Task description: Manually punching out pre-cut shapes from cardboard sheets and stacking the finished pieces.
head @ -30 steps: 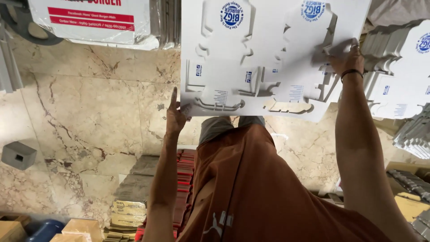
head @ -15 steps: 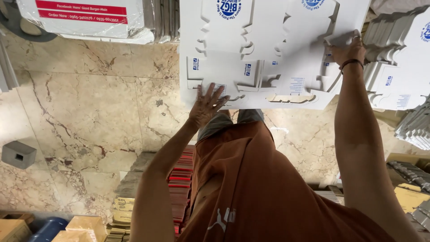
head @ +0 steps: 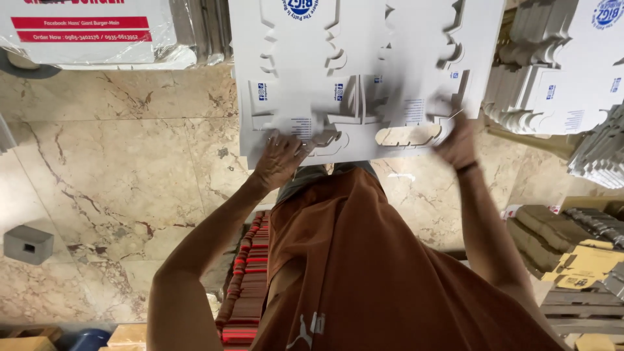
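Observation:
I hold a flat white die-cut cardboard box blank out in front of me, above my brown shirt. My left hand grips its lower edge at the left, fingers curled onto the printed face. My right hand, blurred by motion and with a dark band at the wrist, grips the lower right part beside a scalloped cut-out. The blank has small blue printed marks, and its top runs out of view.
Stacks of similar white blanks lie at the right. A plastic-wrapped white package sits top left on the marble floor. Also in view are a grey block, a stack of red-edged flat boxes and brown cardboard stacks.
My left hand has shifted from the blank's left side onto its lower edge. My right hand has dropped from the upper right corner to the lower right part. The blank has come closer.

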